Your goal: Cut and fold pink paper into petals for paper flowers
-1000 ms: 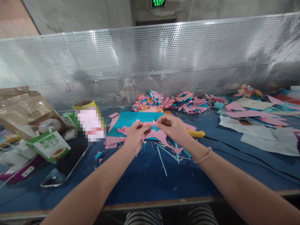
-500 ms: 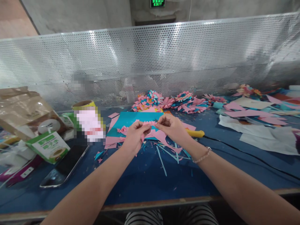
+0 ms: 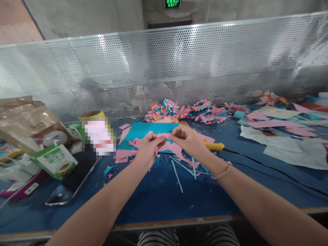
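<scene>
A fringed pink paper strip (image 3: 164,134) is stretched between my two hands, above a blue paper sheet (image 3: 153,127). My left hand (image 3: 149,147) pinches its left part between thumb and fingers. At the other end, my right hand (image 3: 186,138) grips the strip with closed fingertips. A small curled pink paper piece (image 3: 134,141) lies on the sheet left of my hands. Pink paper scraps (image 3: 176,150) lie under and in front of my fingers. Beside my right hand is a tool with a yellow handle (image 3: 216,146) and black cord; its tip is hidden.
Layered paper flowers (image 3: 169,107) are heaped along the perforated metal screen (image 3: 217,61). Paper sheets and white tissue (image 3: 271,140) lie at right. On the left are a phone (image 3: 73,184), a green-white box (image 3: 55,159), a brown bag (image 3: 28,119) and a yellow can (image 3: 93,114).
Both hands keep hold of the pink strip in almost the same place. The whole view has shifted very slightly; nothing was let go.
</scene>
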The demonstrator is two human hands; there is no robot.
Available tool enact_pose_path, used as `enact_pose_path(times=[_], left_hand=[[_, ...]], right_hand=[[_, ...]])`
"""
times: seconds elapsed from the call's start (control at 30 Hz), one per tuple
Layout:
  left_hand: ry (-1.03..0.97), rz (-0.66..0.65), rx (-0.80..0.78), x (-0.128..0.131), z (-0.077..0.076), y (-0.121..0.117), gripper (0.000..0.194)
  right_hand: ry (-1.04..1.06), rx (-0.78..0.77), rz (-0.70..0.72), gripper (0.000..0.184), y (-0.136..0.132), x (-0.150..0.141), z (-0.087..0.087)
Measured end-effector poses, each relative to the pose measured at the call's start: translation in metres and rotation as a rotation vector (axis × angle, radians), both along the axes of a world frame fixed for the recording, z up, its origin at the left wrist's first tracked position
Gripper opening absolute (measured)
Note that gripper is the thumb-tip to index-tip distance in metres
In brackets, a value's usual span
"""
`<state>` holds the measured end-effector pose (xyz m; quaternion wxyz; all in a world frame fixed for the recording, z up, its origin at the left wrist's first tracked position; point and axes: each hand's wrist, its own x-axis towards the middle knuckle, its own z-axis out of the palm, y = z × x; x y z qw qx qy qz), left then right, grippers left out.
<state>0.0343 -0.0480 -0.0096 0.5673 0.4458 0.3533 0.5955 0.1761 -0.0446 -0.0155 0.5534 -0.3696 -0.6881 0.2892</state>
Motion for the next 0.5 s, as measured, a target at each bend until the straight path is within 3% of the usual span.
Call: enact_pose_path(times=[0.5], left_hand=[[-0.065, -0.027, -0.021, 0.0006, 0.0017, 0.0003, 0.028]], right_hand=[[-0.029, 0.012, -0.054, 0.012, 0.0021, 0.0032, -0.0002]])
